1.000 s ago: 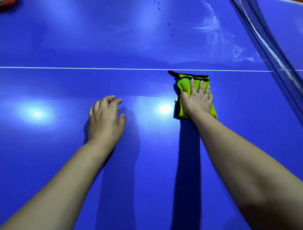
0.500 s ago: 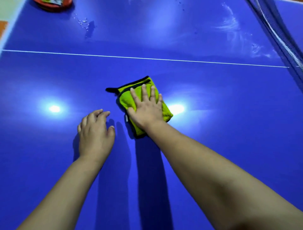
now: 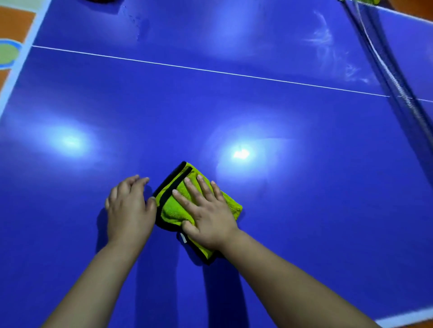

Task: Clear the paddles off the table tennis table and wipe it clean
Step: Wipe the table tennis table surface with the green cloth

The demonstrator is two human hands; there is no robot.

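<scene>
A folded lime-green cloth point(image 3: 172, 209) with black trim lies on the blue table tennis table point(image 3: 281, 199), near its front edge. My right hand point(image 3: 206, 213) presses flat on the cloth with straight, spread fingers. My left hand point(image 3: 130, 208) rests on the table just left of the cloth, its thumb touching the cloth's black edge. A dark sliver of a paddle point(image 3: 100, 1) shows at the top edge, far left of the back half; most of it is out of frame.
The net point(image 3: 396, 77) runs along the right side. A white centre line point(image 3: 210, 71) crosses the table. Dried smears point(image 3: 325, 44) mark the far right surface and water drops point(image 3: 138, 21) the far left. Orange floor point(image 3: 14, 21) shows beyond the left edge.
My right hand has slid the cloth leftward and toward me across the table, up against my left hand. The view has tilted, showing more of the table's left edge.
</scene>
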